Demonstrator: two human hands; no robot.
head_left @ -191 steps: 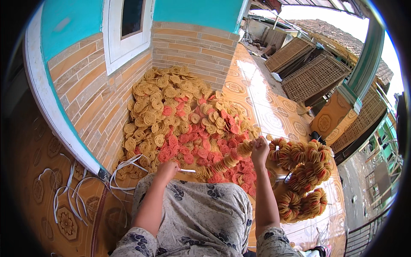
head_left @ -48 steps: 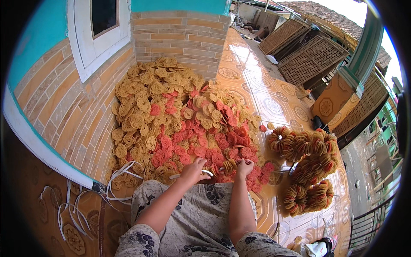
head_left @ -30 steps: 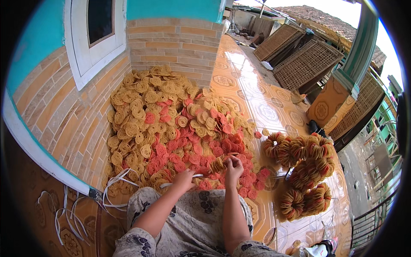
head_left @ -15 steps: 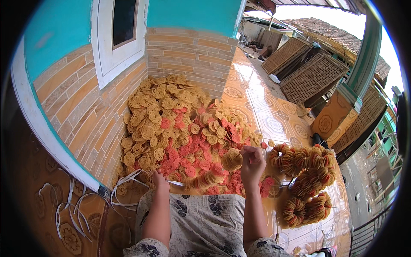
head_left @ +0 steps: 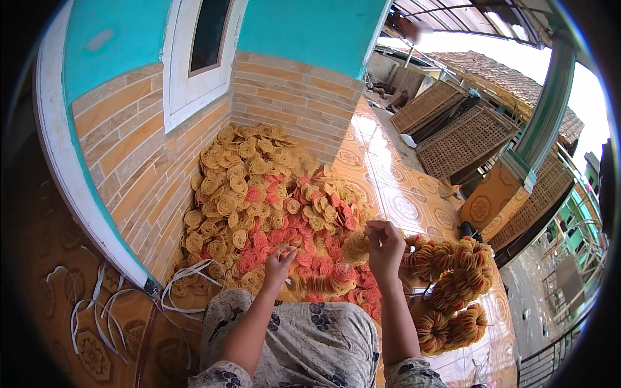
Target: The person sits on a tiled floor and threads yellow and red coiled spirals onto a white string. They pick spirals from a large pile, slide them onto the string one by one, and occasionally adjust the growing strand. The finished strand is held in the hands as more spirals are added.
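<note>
- The left hand [head_left: 279, 262] reaches down at the near edge of the large heap of loose round yellow and pink lattice crackers [head_left: 259, 200]; its fingers curl onto the lower end of a curved string of stacked crackers [head_left: 326, 281], pinching it as far as the view shows.
- The right hand [head_left: 385, 249] is raised, its fingers closed on the upper end of that same string, at 2 o'clock from the left hand.
- The string hangs in an arc between the two hands, just above the person's lap, which is covered by a grey flower-patterned cloth [head_left: 304, 343].
- At 3 o'clock from the right hand lies a cluster of finished tied bundles of strung crackers [head_left: 453, 284] on the patterned orange tiled floor [head_left: 394, 194], close beside the heap.
- The heap fills the corner against the orange brick-tiled wall [head_left: 123, 149], at 11 o'clock from the hands.
- Loose white plastic strips [head_left: 97, 304] lie on the floor at 9 o'clock from the left hand.
- Judging by how things lie, several bundles are done and one string is in hand, while the loose heap is far larger than the bundled share, so most of the stringing looks left to do.
</note>
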